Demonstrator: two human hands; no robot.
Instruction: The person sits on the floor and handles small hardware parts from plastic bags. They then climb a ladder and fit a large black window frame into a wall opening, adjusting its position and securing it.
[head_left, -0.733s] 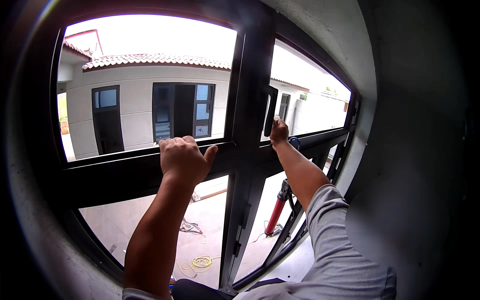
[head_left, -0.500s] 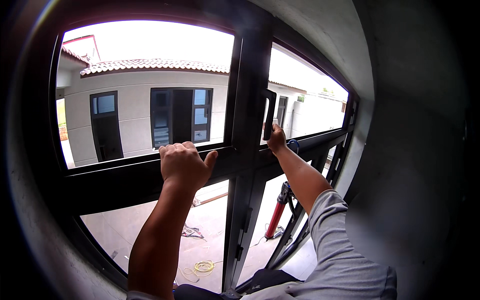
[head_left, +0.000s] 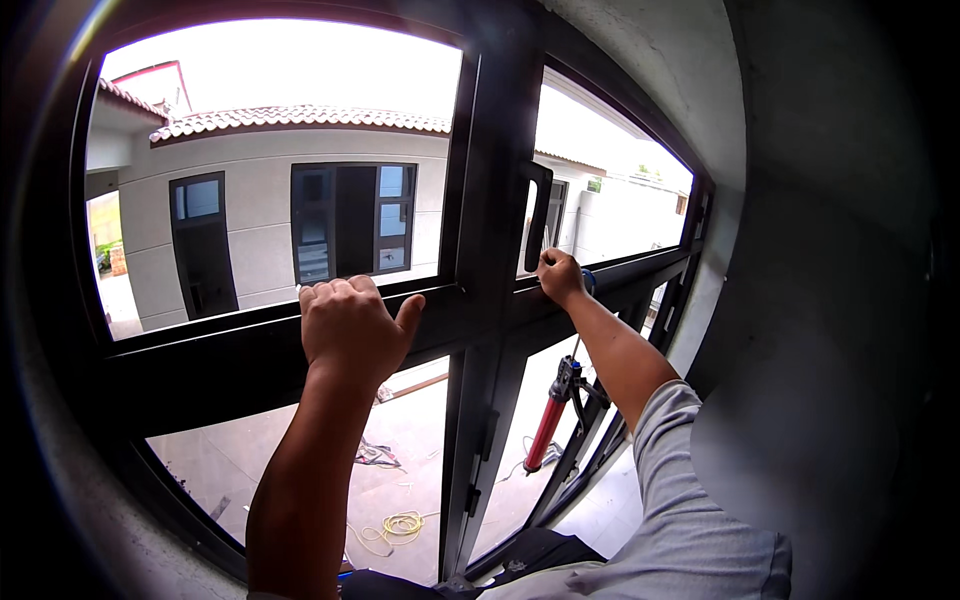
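Note:
A dark window frame [head_left: 480, 320] fills the middle, with a long black handle [head_left: 538, 215] on its right-hand sash. My left hand [head_left: 350, 325] lies over the crossbar left of the central post. Its fingers curl over the top edge with the thumb apart, and a small white bit shows by the little finger. Just below the handle's lower end, my right hand [head_left: 562, 277] is closed near the sash's bottom rail. Whatever its fingers hold is hidden. A red caulking gun [head_left: 547, 432] with a black grip hangs upright below my right forearm.
A blue hook [head_left: 589, 280] shows behind my right wrist. Through the lower glass lie a yellow coiled cord [head_left: 403, 524] and tangled cables [head_left: 376, 455] on paving. Across the yard stands a pale building [head_left: 265, 220] with a tiled roof. A bare grey wall [head_left: 830, 330] rises on the right.
My right hand has slipped down off the handle's lower end and its fingers have curled in. The left hand keeps its hold on the crossbar. The whole view has shifted slightly.

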